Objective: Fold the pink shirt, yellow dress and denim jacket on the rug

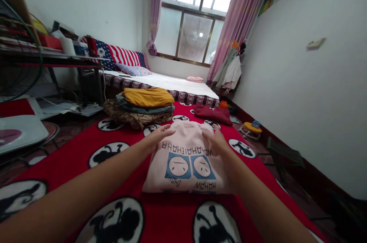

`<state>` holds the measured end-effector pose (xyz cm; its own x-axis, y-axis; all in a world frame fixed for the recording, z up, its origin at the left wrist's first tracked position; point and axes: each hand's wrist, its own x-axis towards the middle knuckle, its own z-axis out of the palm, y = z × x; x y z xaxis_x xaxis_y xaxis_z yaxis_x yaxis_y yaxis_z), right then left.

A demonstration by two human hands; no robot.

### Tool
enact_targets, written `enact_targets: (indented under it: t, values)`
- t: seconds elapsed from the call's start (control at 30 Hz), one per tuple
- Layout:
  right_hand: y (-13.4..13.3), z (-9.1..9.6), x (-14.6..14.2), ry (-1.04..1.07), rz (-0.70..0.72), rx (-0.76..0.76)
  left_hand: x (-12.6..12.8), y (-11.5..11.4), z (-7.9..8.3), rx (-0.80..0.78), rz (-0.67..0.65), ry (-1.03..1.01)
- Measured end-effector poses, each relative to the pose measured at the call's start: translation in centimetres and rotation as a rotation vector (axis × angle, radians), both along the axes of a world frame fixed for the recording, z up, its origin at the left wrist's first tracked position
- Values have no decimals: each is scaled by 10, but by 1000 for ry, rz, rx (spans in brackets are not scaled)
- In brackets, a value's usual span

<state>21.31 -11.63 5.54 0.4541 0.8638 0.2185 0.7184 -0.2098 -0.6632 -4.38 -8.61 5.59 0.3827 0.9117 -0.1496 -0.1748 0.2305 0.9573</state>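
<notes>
A pale pink sweatshirt, folded into a rough rectangle, lies on a red blanket with black-and-white cartoon roundels. Its dark lettering and two blue face prints appear upside down from where I am. At its far left edge rests my left hand, fingers stretched forward and apart from the thumb. My right hand is at the far right edge, with thumb and fingers spread along the fabric. Both hands seem to touch the sweatshirt without gripping it. My right forearm hides part of its right side.
Beyond my left hand sits a stack of folded clothes, mustard on top. A folded dark red garment lies at the far right. Behind is a bed; a cluttered desk stands left, a yellow stool right.
</notes>
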Motion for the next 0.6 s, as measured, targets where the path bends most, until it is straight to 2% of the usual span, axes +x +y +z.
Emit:
enact_targets:
  t: [0.07,0.17,0.23,0.27,0.3,0.4,0.43,0.53,0.6]
  values:
    - [12,-13,-2,90,31,135,13,0,-5,128,109,100]
    - [13,-21,-8,116,88,493,15,-15,-16,558,324,180]
    - [8,-22,-11,91,150,672,8,-26,-24,764,415,206]
    - [6,-22,-12,65,186,660,2,-29,-28,791,427,243]
    - [4,-22,-12,38,216,576,-3,-31,-32,766,414,301]
    - [-3,-24,-7,-34,224,200,-17,-30,-38,619,287,465]
    - [-8,-23,-4,-63,204,119,-21,-31,-38,595,242,495]
    - [-31,-18,1,-154,143,45,-29,-40,-32,566,147,519]
    - [-52,-13,3,-154,187,13,-33,-52,-27,519,76,506]
